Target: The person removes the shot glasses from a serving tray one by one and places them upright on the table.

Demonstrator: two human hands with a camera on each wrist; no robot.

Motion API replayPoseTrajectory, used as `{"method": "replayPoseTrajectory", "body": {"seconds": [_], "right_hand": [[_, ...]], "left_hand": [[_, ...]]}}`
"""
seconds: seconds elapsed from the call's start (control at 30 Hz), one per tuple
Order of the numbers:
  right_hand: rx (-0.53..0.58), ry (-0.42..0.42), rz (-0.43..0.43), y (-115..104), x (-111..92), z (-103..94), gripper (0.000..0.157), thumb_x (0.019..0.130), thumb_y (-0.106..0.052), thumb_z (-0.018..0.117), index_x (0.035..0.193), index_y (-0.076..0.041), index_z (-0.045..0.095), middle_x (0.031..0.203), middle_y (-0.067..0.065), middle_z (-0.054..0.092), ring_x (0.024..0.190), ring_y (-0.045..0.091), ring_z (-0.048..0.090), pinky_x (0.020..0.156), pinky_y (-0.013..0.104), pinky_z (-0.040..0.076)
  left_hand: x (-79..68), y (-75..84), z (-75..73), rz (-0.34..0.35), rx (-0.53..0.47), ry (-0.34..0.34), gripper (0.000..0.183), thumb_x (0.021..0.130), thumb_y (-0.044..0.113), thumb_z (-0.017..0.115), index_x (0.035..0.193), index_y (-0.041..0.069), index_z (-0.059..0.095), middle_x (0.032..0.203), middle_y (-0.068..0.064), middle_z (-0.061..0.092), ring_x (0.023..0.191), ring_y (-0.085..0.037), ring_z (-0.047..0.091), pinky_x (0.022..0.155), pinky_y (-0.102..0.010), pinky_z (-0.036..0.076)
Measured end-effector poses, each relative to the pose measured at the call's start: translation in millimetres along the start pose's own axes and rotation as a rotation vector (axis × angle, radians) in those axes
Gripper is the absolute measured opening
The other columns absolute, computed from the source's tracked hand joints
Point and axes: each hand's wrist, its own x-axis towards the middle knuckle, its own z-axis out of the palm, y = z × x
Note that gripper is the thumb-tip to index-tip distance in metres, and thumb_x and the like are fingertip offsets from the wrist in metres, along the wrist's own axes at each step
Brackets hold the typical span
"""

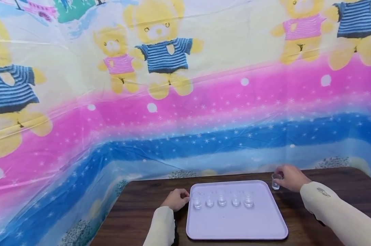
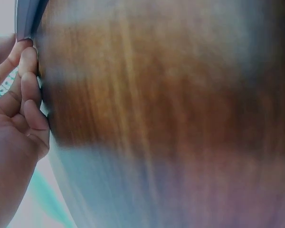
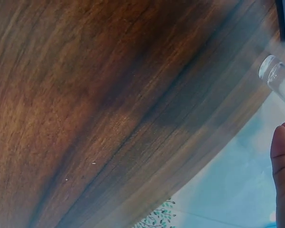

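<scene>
My right hand (image 1: 292,178) grips a small clear glass (image 1: 276,183) by its upper part, beyond the tray's right edge near the back of the table. The glass is upright, with a little clear liquid at its bottom. In the right wrist view its thick base (image 3: 267,68) shows, with fingers beside it. At the left side of a pale lilac tray (image 1: 234,223), my left hand (image 1: 176,200) pinches the rim with thumb and forefinger, its other fingers curled. Several similar small glasses (image 1: 222,199) stand in a row across the tray's back half.
The tray lies on a dark brown wooden table (image 1: 136,212). Close behind the table hangs a printed cloth (image 1: 203,119) with bears and pink and blue bands, which also runs down the left side.
</scene>
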Motion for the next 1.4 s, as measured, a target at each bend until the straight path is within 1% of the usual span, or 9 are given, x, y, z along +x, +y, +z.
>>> {"method": "replayPoseTrajectory", "body": {"seconds": [0.13,0.4,0.53,0.63,0.83,1.07,1.17,1.27,1.4], "right_hand": [[0.017,0.004,0.017,-0.5,-1.1,-1.6,0.034,0.071,-0.023,0.069,0.094,0.000,0.059,0.079,0.005,0.054,0.071,0.018,0.051,0.061,0.038,0.043],[0.040,-0.010,0.005,-8.3,-3.9,-10.7,0.038,0.071,-0.025,0.069,0.097,0.000,0.058,0.085,0.007,0.055,0.077,0.021,0.052,0.064,0.040,0.043],[0.067,-0.016,-0.010,-17.0,-4.4,-14.7,0.044,0.070,-0.032,0.069,0.099,-0.001,0.058,0.088,0.008,0.055,0.078,0.022,0.052,0.063,0.039,0.044],[0.070,-0.029,-0.028,-27.0,-3.7,-13.9,0.044,0.070,-0.032,0.069,0.100,-0.003,0.058,0.090,0.008,0.055,0.080,0.023,0.052,0.063,0.040,0.044],[0.073,-0.037,-0.097,-53.0,-1.0,-3.4,0.033,0.072,-0.026,0.068,0.098,-0.007,0.060,0.086,0.001,0.055,0.075,0.015,0.050,0.064,0.034,0.043],[0.089,-0.045,-0.205,-85.1,-6.2,4.0,0.032,0.071,-0.031,0.067,0.097,-0.013,0.060,0.085,-0.007,0.053,0.077,0.011,0.049,0.066,0.031,0.041],[0.094,-0.065,-0.247,-93.6,-9.7,7.1,0.034,0.070,-0.033,0.068,0.097,-0.014,0.060,0.084,-0.008,0.052,0.078,0.011,0.049,0.066,0.031,0.041],[0.102,-0.109,-0.271,-99.9,-13.5,9.0,0.036,0.070,-0.034,0.068,0.098,-0.014,0.059,0.085,-0.008,0.051,0.078,0.011,0.049,0.066,0.031,0.040],[0.096,-0.145,-0.273,-105.9,-16.7,9.1,0.035,0.070,-0.030,0.069,0.099,-0.014,0.059,0.087,-0.008,0.051,0.078,0.012,0.048,0.065,0.032,0.040]], "left_hand": [[0.9,1.6,-0.1,0.005,0.005,0.002,0.005,0.083,0.022,0.056,0.082,0.018,0.058,0.073,0.003,0.051,0.065,-0.015,0.047,0.058,-0.031,0.038],[-0.5,2.7,-1.3,0.023,0.004,0.000,0.005,0.083,0.022,0.057,0.083,0.017,0.058,0.074,0.003,0.051,0.065,-0.015,0.047,0.059,-0.032,0.038],[-0.5,0.9,-1.4,0.021,0.007,0.001,0.005,0.083,0.021,0.056,0.083,0.016,0.058,0.074,0.003,0.052,0.065,-0.015,0.047,0.059,-0.032,0.038],[-1.0,-0.5,-2.0,0.020,0.005,0.001,0.005,0.083,0.021,0.056,0.083,0.016,0.058,0.074,0.002,0.052,0.065,-0.015,0.047,0.059,-0.032,0.038],[-1.3,-3.4,-1.5,0.003,0.001,0.003,0.004,0.083,0.021,0.057,0.083,0.017,0.058,0.075,0.002,0.052,0.065,-0.015,0.047,0.058,-0.032,0.038],[-2.1,-1.0,-2.0,0.019,0.006,0.007,0.004,0.083,0.020,0.057,0.082,0.016,0.058,0.073,0.002,0.051,0.064,-0.016,0.046,0.058,-0.032,0.038],[-2.3,-0.1,-1.7,0.018,0.002,0.006,0.004,0.083,0.020,0.057,0.082,0.016,0.058,0.073,0.002,0.051,0.064,-0.016,0.046,0.058,-0.031,0.038],[-1.9,0.3,-0.8,0.014,-0.001,0.001,0.004,0.083,0.020,0.057,0.082,0.016,0.058,0.073,0.002,0.051,0.064,-0.016,0.046,0.058,-0.031,0.038],[-0.8,1.8,0.3,0.002,-0.003,-0.004,0.005,0.083,0.021,0.057,0.083,0.016,0.058,0.073,0.002,0.051,0.064,-0.016,0.047,0.058,-0.031,0.038]]}}
